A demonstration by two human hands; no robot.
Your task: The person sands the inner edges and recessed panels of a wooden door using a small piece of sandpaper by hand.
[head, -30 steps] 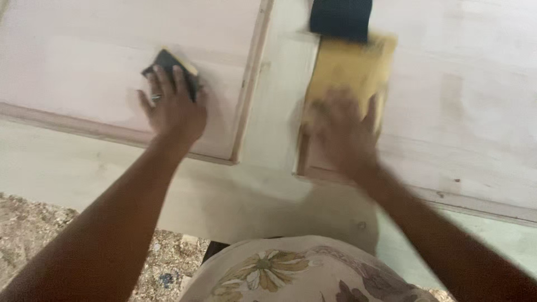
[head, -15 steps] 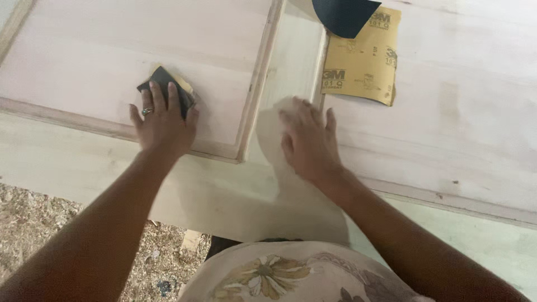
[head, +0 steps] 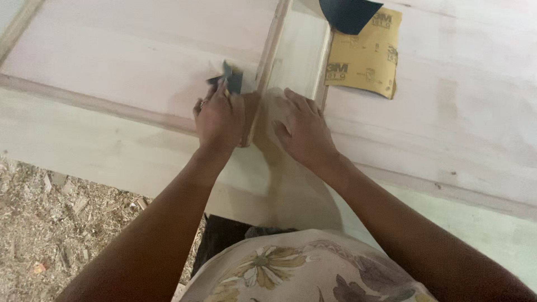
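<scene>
A pale wooden door (head: 134,61) with recessed panels lies flat in front of me. My left hand (head: 219,116) grips a folded dark piece of sandpaper (head: 231,78) against the left panel, close to the raised moulding (head: 263,67). My right hand (head: 302,131) rests flat, fingers spread, on the vertical middle rail (head: 299,50) and holds nothing. The two hands are a few centimetres apart, on either side of the moulding.
A yellow-backed sheet of sandpaper (head: 363,56) lies on the right panel, with a dark sheet (head: 348,12) overlapping its top corner. Below the door's near edge, wood shavings (head: 61,218) cover the floor at the left. My flowered clothing (head: 296,268) fills the bottom.
My left hand has slid right with the sandpaper, up to the moulding. My right hand has left the yellow sheet and come down onto the middle rail.
</scene>
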